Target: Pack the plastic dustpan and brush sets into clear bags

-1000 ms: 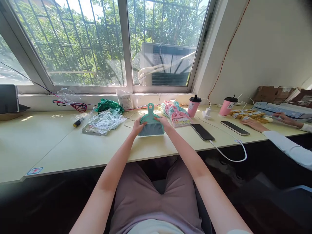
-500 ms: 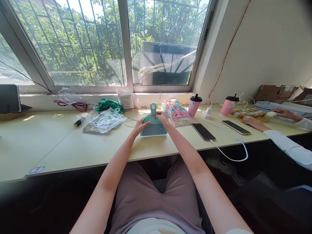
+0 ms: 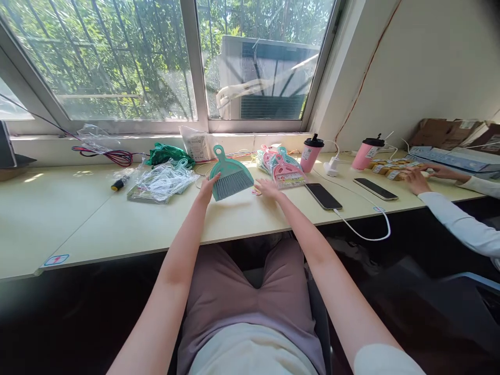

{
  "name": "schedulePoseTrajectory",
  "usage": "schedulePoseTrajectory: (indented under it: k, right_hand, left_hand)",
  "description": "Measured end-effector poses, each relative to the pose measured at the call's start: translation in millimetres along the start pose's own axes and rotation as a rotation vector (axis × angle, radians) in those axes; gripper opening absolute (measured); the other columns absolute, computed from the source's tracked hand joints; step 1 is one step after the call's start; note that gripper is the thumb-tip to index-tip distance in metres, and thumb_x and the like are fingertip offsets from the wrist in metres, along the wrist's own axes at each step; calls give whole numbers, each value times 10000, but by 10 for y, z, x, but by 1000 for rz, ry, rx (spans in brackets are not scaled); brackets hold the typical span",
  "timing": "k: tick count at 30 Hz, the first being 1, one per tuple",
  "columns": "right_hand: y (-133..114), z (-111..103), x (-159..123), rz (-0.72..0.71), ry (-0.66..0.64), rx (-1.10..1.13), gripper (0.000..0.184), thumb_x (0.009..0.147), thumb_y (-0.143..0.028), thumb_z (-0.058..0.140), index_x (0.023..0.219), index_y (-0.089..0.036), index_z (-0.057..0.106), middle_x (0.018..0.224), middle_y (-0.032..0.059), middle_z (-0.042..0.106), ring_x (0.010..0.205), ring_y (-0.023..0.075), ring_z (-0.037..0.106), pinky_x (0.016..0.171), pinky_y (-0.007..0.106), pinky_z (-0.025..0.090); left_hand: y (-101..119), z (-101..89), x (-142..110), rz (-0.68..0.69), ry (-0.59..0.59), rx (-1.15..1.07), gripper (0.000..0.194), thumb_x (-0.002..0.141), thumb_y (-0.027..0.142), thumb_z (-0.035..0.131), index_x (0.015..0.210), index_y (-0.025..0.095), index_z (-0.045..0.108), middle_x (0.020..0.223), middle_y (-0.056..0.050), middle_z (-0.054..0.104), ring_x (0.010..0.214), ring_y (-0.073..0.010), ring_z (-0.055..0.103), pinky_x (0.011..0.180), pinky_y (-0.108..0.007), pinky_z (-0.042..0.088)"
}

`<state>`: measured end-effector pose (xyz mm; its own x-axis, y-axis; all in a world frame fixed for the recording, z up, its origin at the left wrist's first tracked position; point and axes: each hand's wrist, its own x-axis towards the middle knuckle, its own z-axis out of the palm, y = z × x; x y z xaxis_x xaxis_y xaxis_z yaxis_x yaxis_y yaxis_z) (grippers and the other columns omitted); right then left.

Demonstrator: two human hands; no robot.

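My left hand (image 3: 208, 188) grips the left edge of a mint-green mini dustpan (image 3: 242, 167) with its small brush (image 3: 233, 183) nested in it. The set is tilted, its handle toward the window and its grey bristles facing me. My right hand (image 3: 269, 188) is off the set, low over the table to its right, fingers stretched out and apart. By its fingertips lies a small pink and yellow piece (image 3: 257, 192), partly hidden and too small to name. Beyond that hand lie several bagged pink and green dustpan sets (image 3: 287, 169).
Left of the set are a pile of clear plastic bags (image 3: 164, 182), a green bag (image 3: 167, 154) and a yellow-black tool (image 3: 119, 183). To the right stand pink cups (image 3: 311, 154), a charging phone (image 3: 323, 196) and another phone (image 3: 375, 188). A co-worker's hands (image 3: 416, 179) handle yellow items.
My right hand has let go of the dustpan and brush set and moved down to the table at the right. The set has shifted left and tilted in my left hand.
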<state>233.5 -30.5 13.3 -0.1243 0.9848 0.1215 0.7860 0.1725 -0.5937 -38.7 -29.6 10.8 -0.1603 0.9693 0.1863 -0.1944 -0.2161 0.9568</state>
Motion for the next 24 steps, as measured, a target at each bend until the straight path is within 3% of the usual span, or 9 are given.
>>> schedulePoseTrajectory:
  k: [2, 3, 6, 10, 13, 16, 18, 21, 24]
  right_hand:
    - [75, 110, -123, -34, -87, -141, 479, 1063, -377, 523, 1513, -225, 585, 1700, 157, 414, 1636, 336, 284, 1307, 612, 196]
    - [104, 138, -184, -61, -99, -158, 464, 1067, -372, 519, 1502, -230, 595, 1692, 155, 430, 1625, 332, 311, 1304, 609, 206]
    - [220, 65, -323, -151, -126, -69, 376, 983, -312, 668, 1345, -222, 718, 1521, 145, 628, 1430, 311, 577, 1227, 490, 397]
    - [449, -252, -410, -220, -244, 47, 515, 720, -188, 887, 1222, -226, 782, 1401, 119, 696, 1111, 268, 737, 1008, 383, 575]
    - [506, -376, -469, -220, -287, 50, 535, 784, -272, 860, 1305, -239, 747, 1382, 119, 707, 1040, 250, 739, 930, 361, 598]
    - [356, -297, -519, -162, -197, -51, 501, 948, -428, 722, 1393, -200, 696, 1325, 161, 732, 1150, 284, 708, 1010, 383, 564]
    - [173, -194, -525, -111, -146, -219, 609, 898, -462, 794, 1401, -135, 687, 1336, 210, 711, 1265, 340, 659, 1083, 410, 523]
    - [-104, -102, -487, -120, -235, -410, 665, 800, -366, 903, 1381, -113, 703, 1380, 210, 688, 1334, 343, 625, 1093, 356, 507]
    - [-269, -136, -444, -140, -357, -443, 624, 788, -240, 906, 1373, -130, 717, 1272, 150, 762, 1237, 292, 693, 1025, 282, 522]
  left_hand:
    - [-22, -52, 65, -7, 91, -49, 377, 705, 444, 877, 916, 176, 717, 908, -80, 760, 978, -273, 718, 853, -362, 586]
    - [-32, -73, 89, -12, 129, -60, 370, 716, 424, 878, 928, 171, 711, 907, -78, 759, 980, -266, 720, 856, -354, 590]
    - [-62, -107, 121, -27, 192, -70, 346, 749, 373, 873, 964, 166, 699, 915, -75, 756, 997, -255, 724, 877, -345, 599]
    - [-108, -78, 104, -55, 128, -75, 353, 773, 337, 867, 1027, 167, 690, 968, -94, 756, 1039, -273, 725, 932, -400, 607]
    - [-133, -32, 83, -80, 68, -89, 418, 783, 302, 874, 1129, 179, 675, 1025, -105, 756, 1064, -284, 727, 968, -445, 609]
    - [-149, -6, 72, -103, 43, -116, 452, 786, 231, 873, 1180, 191, 654, 1062, -100, 750, 1084, -271, 728, 998, -441, 605]
    - [-157, -4, 74, -119, 24, -147, 481, 759, 171, 881, 1180, 199, 652, 1064, -88, 749, 1090, -258, 730, 1019, -428, 599]
    - [-165, -9, 87, -134, 16, -193, 514, 710, 91, 881, 1165, 196, 667, 1027, -68, 755, 1079, -249, 734, 1043, -420, 591]
    - [-162, -3, 99, -131, 20, -213, 472, 704, 54, 857, 1128, 177, 690, 977, -65, 764, 1072, -253, 739, 1055, -423, 588]
